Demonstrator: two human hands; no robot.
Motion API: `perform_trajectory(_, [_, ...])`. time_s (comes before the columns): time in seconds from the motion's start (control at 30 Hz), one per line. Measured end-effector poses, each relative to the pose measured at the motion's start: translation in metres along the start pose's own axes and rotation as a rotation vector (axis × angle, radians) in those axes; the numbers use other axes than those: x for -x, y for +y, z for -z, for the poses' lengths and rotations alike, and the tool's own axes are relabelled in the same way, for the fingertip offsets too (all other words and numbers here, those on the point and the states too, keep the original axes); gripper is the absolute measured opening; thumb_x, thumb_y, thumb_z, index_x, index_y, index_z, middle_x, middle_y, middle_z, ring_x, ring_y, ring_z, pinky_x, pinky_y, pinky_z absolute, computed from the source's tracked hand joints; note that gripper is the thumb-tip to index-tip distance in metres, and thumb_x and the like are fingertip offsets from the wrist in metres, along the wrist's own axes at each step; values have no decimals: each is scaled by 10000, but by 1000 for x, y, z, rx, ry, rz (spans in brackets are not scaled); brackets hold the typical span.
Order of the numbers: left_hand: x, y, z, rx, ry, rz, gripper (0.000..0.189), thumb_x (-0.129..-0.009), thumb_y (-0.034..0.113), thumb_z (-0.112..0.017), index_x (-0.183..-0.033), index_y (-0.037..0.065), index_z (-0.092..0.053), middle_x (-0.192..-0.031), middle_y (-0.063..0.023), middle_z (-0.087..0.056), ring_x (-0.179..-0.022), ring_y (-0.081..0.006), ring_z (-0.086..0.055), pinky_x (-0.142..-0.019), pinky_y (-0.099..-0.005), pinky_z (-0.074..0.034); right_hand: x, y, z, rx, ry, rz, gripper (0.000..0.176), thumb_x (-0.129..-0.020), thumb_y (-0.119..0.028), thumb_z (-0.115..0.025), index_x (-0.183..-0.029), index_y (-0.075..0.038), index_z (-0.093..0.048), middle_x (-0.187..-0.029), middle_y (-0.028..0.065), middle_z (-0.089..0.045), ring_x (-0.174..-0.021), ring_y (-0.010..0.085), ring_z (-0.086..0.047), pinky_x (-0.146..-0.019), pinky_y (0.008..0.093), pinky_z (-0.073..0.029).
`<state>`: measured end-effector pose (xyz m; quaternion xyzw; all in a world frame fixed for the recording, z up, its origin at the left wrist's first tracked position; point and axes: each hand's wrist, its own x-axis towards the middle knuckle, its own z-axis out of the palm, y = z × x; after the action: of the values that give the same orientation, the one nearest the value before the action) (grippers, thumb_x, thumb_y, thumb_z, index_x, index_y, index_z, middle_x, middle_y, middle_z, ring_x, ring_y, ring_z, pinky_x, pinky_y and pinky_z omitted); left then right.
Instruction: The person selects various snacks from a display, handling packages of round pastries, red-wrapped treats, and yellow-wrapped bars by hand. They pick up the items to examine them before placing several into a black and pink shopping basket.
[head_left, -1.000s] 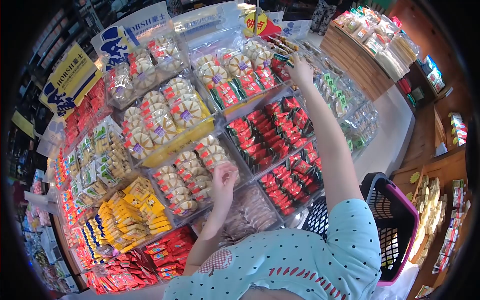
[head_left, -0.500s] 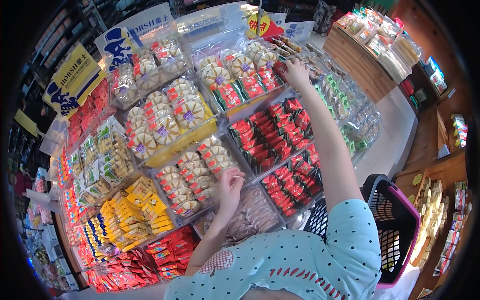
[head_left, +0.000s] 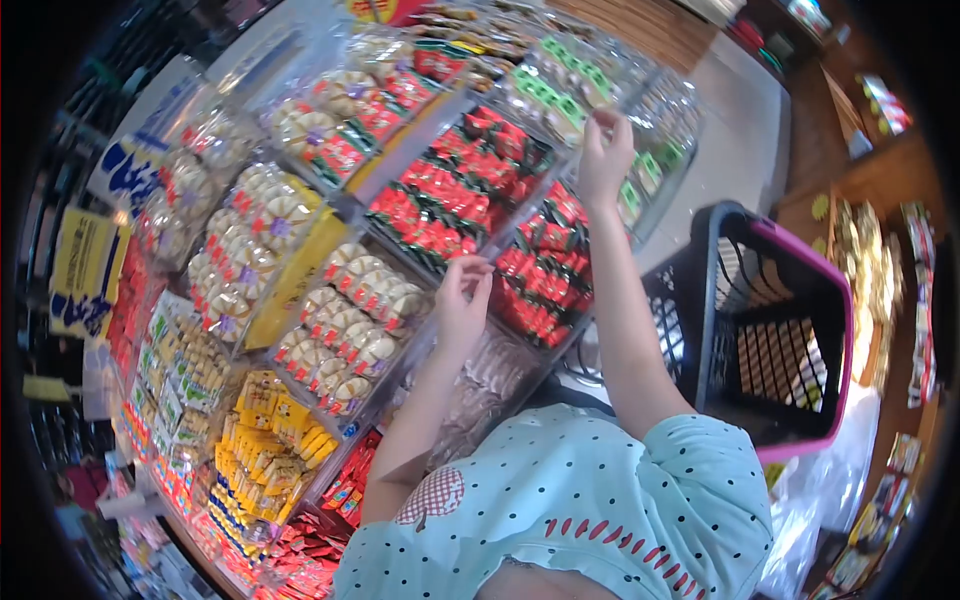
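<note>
My left hand (head_left: 463, 305) hovers with loosely bent fingers at the corner between the bins, nothing visible in it. Just beyond its fingertips lies a bin of red-and-dark wrapped snack packets (head_left: 440, 195), and to its left are bagged round pastries (head_left: 345, 315). Raised higher and farther right, my right hand (head_left: 607, 160) has its fingers bent and slightly apart, with nothing seen in them. Behind it are clear packs with green labels (head_left: 560, 85). Below it is another bin of red packets (head_left: 545, 270).
A black shopping basket with a pink rim (head_left: 845, 330) stands at my right. Yellow packets (head_left: 265, 440) fill a bin at lower left. Yellow sign (head_left: 88, 270) rises at the left edge. Wooden shelves (head_left: 880, 165) with goods line the right side.
My right hand has come away from the red packets in the upper bin and moved lower. The view has turned, so the display appears farther left and the basket shows more.
</note>
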<state>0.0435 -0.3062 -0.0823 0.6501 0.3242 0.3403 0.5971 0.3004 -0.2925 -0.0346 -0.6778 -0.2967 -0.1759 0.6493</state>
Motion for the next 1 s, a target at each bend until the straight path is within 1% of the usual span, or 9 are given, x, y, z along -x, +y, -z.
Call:
perform_trajectory(0.13, [-19, -1, -49, -125, -230, -76, 145, -837, 30, -574, -977, 15, -542, -903, -58, -611, -803, -90, -569, -740, -228, -455, 51, 46, 51, 76, 28, -187, 85, -786, -53, -557, -837, 14, -569, -820, 123, -583, -831, 255, -562, -748, 343, -434])
perform_trajectory(0.17, [-25, -13, -62, -158, -283, -140, 188, -794, 24, -592, -971, 16, -530, -895, -95, -585, -824, -207, -589, -743, -306, -465, 64, 54, 62, 103, 21, -224, 89, -786, -55, -561, -839, 16, -568, -820, 126, -581, -826, 259, -562, -751, 345, -435])
perform_trajectory(0.2, [-32, -22, -74, -153, -299, -131, 188, -794, 24, -592, -971, 16, -530, -895, -95, -585, -824, -207, -589, -743, -306, -465, 75, 64, 70, 128, 12, -261, 93, -786, -56, -566, -842, 18, -566, -821, 130, -579, -822, 263, -561, -753, 347, -437])
perform_trajectory(0.3, [-49, -46, -101, -603, -356, -440, 235, -747, 42, -607, -964, 5, -527, -980, -124, -523, -956, -297, -508, -838, -401, -419, 107, 91, 94, 204, 38, -341, 85, -781, -57, -565, -827, 14, -561, -817, 131, -576, -796, 271, -564, -736, 359, -436])
perform_trajectory(0.4, [-71, -80, -116, -887, -312, -580, 297, -721, 30, -578, -1006, -11, -508, -1029, -173, -490, -987, -341, -481, -854, -417, -410, 129, 93, 111, 326, 49, -372, 55, -758, -28, -543, -803, 3, -538, -779, 126, -559, -749, 284, -546, -699, 397, -425])
perform_trajectory(0.47, [-78, -94, -118, -1082, -281, -574, 318, -725, 22, -550, -1035, -13, -488, -1049, -178, -489, -992, -333, -486, -852, -422, -417, 141, 99, 115, 416, -73, -210, 63, -755, -29, -548, -809, 3, -538, -782, 133, -557, -752, 294, -548, -704, 396, -427])
perform_trajectory(0.53, [-79, -112, -119, -1174, -265, -528, 340, -756, 38, -535, -1083, -26, -467, -1094, -190, -488, -1025, -321, -487, -842, -415, -428, 151, 93, 109, 271, -146, -356, 117, -746, 18, -530, -860, 6, -557, -827, 165, -542, -772, 331, -548, -711, 405, -431])
perform_trajectory(0.73, [-79, -123, -117, -1336, -126, -486, 366, -817, 107, -492, -1154, -32, -453, -1100, -184, -515, -1049, -290, -498, -840, -363, -426, 156, 86, 76, 608, -527, 136, 212, -735, -45, -536, -943, -39, -570, -1014, 99, -566, -929, 295, -524, -774, 396, -435])
perform_trajectory(1.0, [-86, -118, -117, -1394, 5, -444, 343, -808, 112, -492, -1126, -16, -499, -929, -122, -554, -882, -248, -540, -771, -351, -435, 158, 108, 50, 896, -731, 169, 312, -804, -163, -506, -1104, -87, -552, -1077, 74, -554, -1067, 262, -482, -835, 418, -386])
